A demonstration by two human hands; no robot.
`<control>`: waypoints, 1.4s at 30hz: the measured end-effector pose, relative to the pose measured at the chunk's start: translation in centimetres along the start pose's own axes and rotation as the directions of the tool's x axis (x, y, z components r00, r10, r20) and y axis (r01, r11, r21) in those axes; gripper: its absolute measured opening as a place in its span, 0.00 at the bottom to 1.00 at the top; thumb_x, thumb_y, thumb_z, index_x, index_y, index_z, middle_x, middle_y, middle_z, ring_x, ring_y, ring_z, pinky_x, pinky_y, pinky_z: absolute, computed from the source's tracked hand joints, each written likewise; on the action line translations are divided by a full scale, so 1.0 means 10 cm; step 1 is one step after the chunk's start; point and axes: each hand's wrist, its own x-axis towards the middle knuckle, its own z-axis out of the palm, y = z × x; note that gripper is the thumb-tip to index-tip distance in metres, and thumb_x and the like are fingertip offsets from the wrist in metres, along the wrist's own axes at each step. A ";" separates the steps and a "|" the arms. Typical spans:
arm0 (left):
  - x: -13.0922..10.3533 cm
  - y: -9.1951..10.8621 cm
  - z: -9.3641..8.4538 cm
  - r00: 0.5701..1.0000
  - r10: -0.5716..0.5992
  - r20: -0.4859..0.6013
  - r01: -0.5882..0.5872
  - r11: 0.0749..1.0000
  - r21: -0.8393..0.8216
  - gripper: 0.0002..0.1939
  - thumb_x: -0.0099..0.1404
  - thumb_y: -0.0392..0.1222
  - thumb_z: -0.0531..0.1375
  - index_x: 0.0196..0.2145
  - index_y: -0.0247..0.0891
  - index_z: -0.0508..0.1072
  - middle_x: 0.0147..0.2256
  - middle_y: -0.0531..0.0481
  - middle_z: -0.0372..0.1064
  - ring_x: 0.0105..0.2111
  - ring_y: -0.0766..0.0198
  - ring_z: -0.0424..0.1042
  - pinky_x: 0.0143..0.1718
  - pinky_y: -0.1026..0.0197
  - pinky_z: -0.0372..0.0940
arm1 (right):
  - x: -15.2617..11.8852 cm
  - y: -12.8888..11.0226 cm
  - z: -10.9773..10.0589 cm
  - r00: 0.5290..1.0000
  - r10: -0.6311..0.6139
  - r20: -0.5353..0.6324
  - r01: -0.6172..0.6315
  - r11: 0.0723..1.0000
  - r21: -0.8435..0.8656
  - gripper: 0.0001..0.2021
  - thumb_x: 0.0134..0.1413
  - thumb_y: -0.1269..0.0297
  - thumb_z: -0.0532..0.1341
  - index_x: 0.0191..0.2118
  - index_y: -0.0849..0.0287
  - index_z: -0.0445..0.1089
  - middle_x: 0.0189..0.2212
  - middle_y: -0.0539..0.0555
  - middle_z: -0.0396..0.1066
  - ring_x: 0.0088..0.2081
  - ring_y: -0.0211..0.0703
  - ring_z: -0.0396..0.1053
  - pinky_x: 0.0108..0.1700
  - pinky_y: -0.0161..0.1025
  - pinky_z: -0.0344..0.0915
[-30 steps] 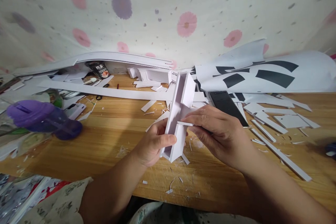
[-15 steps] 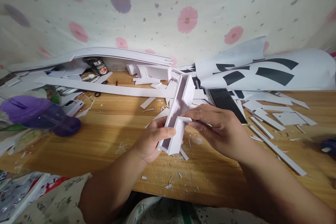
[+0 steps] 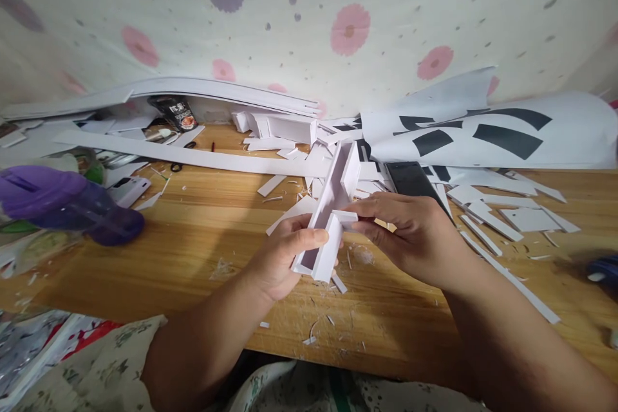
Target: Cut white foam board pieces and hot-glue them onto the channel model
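Observation:
A long white channel-shaped board piece [image 3: 324, 244] is held tilted above the wooden table, its open side up and a gap in its right wall. My left hand [image 3: 284, 254] is wrapped round its lower end, thumb on top of the wall. With thumb and fingertips, my right hand [image 3: 403, 232] pinches a small white strip [image 3: 348, 216] that sticks out to the right at the gap. The strip touches the wall's corner; whether it is fixed there I cannot tell.
A purple bottle [image 3: 72, 206] lies at the left. White offcuts [image 3: 483, 212] cover the right side, near a dark phone-like slab [image 3: 410, 179]. Behind are printed paper sheets [image 3: 506, 135], a black packet [image 3: 174, 113], scissors [image 3: 177, 167] and a long white strip [image 3: 203, 158].
The view has shifted slightly. The channel piece is turned a little in my left hand, and the small strip in my right hand sits slightly farther right and higher.

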 end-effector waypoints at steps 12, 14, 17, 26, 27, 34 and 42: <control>0.00 -0.01 0.00 1.000 0.011 0.012 -0.010 1.000 -0.010 0.16 0.48 0.47 0.65 0.30 0.32 0.70 0.21 0.52 0.65 0.17 0.68 0.65 0.18 0.65 0.62 | 0.01 0.01 -0.01 0.999 0.040 0.012 -0.039 0.999 -0.029 0.09 0.56 0.72 0.58 0.40 0.53 0.73 0.31 0.49 0.76 0.30 0.37 0.73 0.31 0.34 0.67; 0.00 -0.01 0.00 1.000 0.020 0.015 -0.020 1.000 -0.012 0.16 0.48 0.46 0.65 0.31 0.32 0.70 0.21 0.53 0.65 0.17 0.68 0.65 0.18 0.65 0.62 | 0.01 0.01 -0.01 0.999 0.040 0.002 -0.040 0.998 -0.038 0.08 0.56 0.71 0.59 0.39 0.53 0.73 0.30 0.49 0.76 0.29 0.38 0.72 0.30 0.34 0.67; 0.00 -0.01 0.01 0.999 0.030 0.017 -0.030 0.999 -0.023 0.16 0.48 0.45 0.65 0.31 0.32 0.70 0.21 0.53 0.65 0.17 0.68 0.64 0.18 0.64 0.63 | 0.00 0.02 0.00 1.000 0.011 -0.015 -0.011 0.999 -0.053 0.08 0.56 0.71 0.59 0.38 0.51 0.72 0.28 0.48 0.75 0.28 0.38 0.72 0.28 0.35 0.67; 0.00 -0.01 0.00 0.999 0.037 0.006 -0.036 0.999 -0.031 0.15 0.48 0.45 0.65 0.30 0.32 0.71 0.20 0.52 0.65 0.17 0.68 0.65 0.18 0.65 0.62 | 0.01 0.00 -0.02 1.000 -0.023 0.005 0.023 0.998 -0.055 0.09 0.55 0.75 0.59 0.39 0.53 0.71 0.30 0.49 0.75 0.30 0.37 0.72 0.31 0.34 0.67; -0.01 -0.02 0.00 0.999 0.034 0.004 -0.034 0.999 -0.029 0.15 0.48 0.45 0.65 0.31 0.32 0.71 0.21 0.52 0.66 0.17 0.68 0.65 0.18 0.65 0.62 | 0.01 -0.01 -0.02 0.999 -0.035 0.006 0.035 0.998 -0.056 0.09 0.55 0.75 0.59 0.39 0.54 0.71 0.30 0.49 0.75 0.30 0.37 0.72 0.31 0.34 0.67; -0.02 -0.03 0.00 1.000 0.025 -0.005 -0.025 0.999 -0.029 0.16 0.47 0.46 0.66 0.30 0.31 0.70 0.22 0.51 0.66 0.17 0.68 0.66 0.18 0.66 0.63 | 0.00 0.02 0.00 0.998 -0.063 0.002 0.063 0.996 -0.060 0.10 0.55 0.76 0.59 0.40 0.55 0.71 0.32 0.50 0.75 0.32 0.35 0.71 0.32 0.32 0.66; -0.02 -0.03 -0.01 0.999 0.047 0.022 -0.046 0.998 -0.050 0.13 0.48 0.43 0.65 0.29 0.33 0.70 0.21 0.53 0.64 0.18 0.68 0.66 0.18 0.66 0.63 | -0.01 0.02 0.01 0.995 -0.097 -0.002 0.097 0.991 -0.091 0.09 0.56 0.75 0.58 0.41 0.59 0.72 0.32 0.53 0.75 0.33 0.37 0.71 0.34 0.32 0.66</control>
